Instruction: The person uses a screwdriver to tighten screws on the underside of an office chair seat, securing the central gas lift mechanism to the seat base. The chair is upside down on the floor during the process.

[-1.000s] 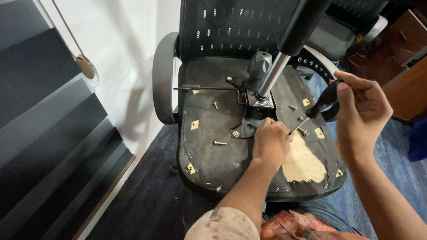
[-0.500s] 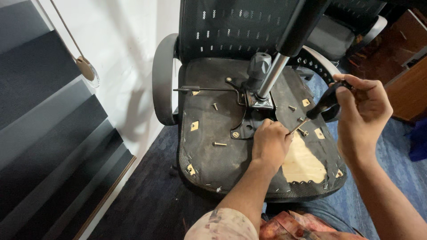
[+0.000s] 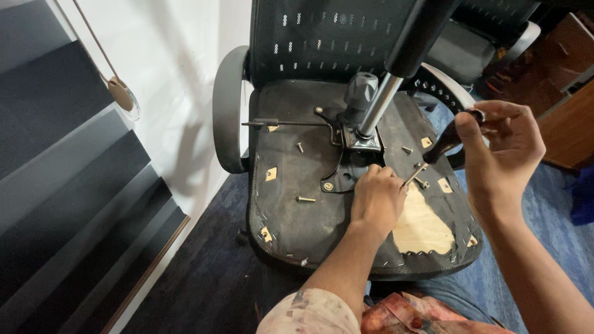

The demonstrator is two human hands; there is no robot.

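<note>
The right hand (image 3: 498, 148) fingers close around a screwdriver (image 3: 433, 158) beside the chair's metal plate (image 3: 346, 173); the left hand (image 3: 376, 201) fingers press there, grip unclear.

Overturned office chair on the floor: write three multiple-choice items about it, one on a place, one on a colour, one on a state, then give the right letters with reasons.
1. Where does the left hand rest?
A. On the armrest
B. On the seat underside beside the metal plate
C. On the floor

2. What colour is the fabric on the seat underside?
A. Black
B. Red
C. White

3. How is the screwdriver held?
A. Lying loose on the seat
B. Stuck in the backrest
C. Gripped by the right hand, tip down toward the seat

Answers: 1 B, the fist sits just below the metal plate at the gas cylinder. 2 A, the cover is black, torn open over pale wood. 3 C, the dark handle is in the right hand and the shaft slants toward the seat.
</note>
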